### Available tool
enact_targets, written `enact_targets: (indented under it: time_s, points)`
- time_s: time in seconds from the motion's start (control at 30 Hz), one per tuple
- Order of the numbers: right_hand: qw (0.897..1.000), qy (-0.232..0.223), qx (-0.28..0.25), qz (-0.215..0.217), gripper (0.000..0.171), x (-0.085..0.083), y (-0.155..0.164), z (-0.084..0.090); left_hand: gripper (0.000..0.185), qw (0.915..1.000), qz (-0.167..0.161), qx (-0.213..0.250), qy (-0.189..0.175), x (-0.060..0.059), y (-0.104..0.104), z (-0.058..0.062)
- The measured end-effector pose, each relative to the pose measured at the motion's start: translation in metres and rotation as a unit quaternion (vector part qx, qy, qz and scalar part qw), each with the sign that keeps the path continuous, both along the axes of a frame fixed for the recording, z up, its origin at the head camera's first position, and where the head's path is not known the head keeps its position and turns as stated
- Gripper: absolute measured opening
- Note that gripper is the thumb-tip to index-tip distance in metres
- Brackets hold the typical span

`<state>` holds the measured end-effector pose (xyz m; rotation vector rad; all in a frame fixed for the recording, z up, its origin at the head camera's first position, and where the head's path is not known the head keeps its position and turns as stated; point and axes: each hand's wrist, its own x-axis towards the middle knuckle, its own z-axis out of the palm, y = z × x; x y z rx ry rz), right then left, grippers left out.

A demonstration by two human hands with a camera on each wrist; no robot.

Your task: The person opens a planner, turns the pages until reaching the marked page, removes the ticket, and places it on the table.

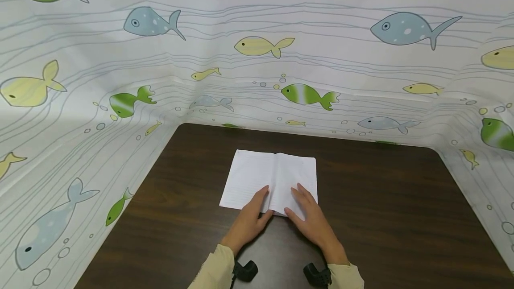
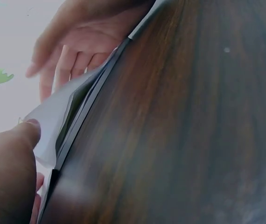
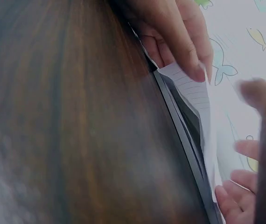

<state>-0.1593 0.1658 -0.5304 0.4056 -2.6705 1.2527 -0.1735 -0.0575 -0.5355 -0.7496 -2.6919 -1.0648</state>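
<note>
An open lined notebook (image 1: 273,175) lies flat in the middle of a dark wooden table (image 1: 381,217). My left hand (image 1: 249,220) rests on the lower part of the left page, fingers straight, thumb at the bottom edge near the spine. My right hand (image 1: 312,217) lies flat on the lower right page. In the left wrist view a few pages (image 2: 60,109) stand slightly raised off the cover, with my left thumb (image 2: 25,135) touching them. From the right wrist the raised lined page (image 3: 196,95) shows between both hands. Neither hand plainly pinches anything.
A white cloth printed with green, blue and yellow fish (image 1: 305,95) stands as a wall round the table on the left, back and right. Cream sleeves (image 1: 217,269) and black wrist mounts (image 1: 245,271) show at the near edge.
</note>
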Motion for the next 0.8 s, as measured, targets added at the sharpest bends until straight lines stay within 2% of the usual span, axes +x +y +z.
enact_targets:
  time_s: [0.13, 0.27, 0.33, 0.43, 0.53, 0.63, 0.7, 0.8]
  points:
    - [0.998, 0.030, -0.041, -0.022, 0.051, -0.0011, 0.0020, -0.0029, 0.073, 0.9999, 0.007, 0.007, 0.009, 0.0010, 0.0020, -0.0008]
    - [0.995, 0.039, -0.080, -0.043, 0.046, -0.0021, 0.0038, -0.0053, 0.075, 0.9975, 0.018, 0.068, 0.007, 0.0018, 0.0028, 0.0000]
    - [0.994, 0.038, -0.092, -0.050, 0.045, -0.0020, 0.0041, -0.0055, 0.077, 0.9935, 0.043, 0.104, 0.015, 0.0016, 0.0030, 0.0004]
    - [0.993, 0.035, -0.093, -0.058, 0.045, -0.0016, 0.0041, -0.0055, 0.089, 0.9828, 0.125, 0.126, 0.050, 0.0004, 0.0026, 0.0015]
    - [0.994, 0.022, -0.084, -0.063, 0.047, -0.0014, 0.0034, -0.0051, 0.101, 0.9649, 0.225, 0.098, 0.093, -0.0009, 0.0014, 0.0031]
    - [0.996, 0.004, -0.068, -0.064, 0.051, -0.0015, 0.0022, -0.0043, 0.109, 0.9490, 0.282, 0.044, 0.135, -0.0017, -0.0006, 0.0046]
    - [0.996, -0.009, -0.055, -0.064, 0.055, -0.0017, 0.0017, -0.0041, 0.110, 0.9441, 0.291, 0.015, 0.154, -0.0021, -0.0020, 0.0059]
    - [0.998, -0.014, -0.040, -0.055, 0.057, -0.0019, 0.0012, -0.0033, 0.106, 0.9464, 0.266, -0.017, 0.183, -0.0032, -0.0037, 0.0066]
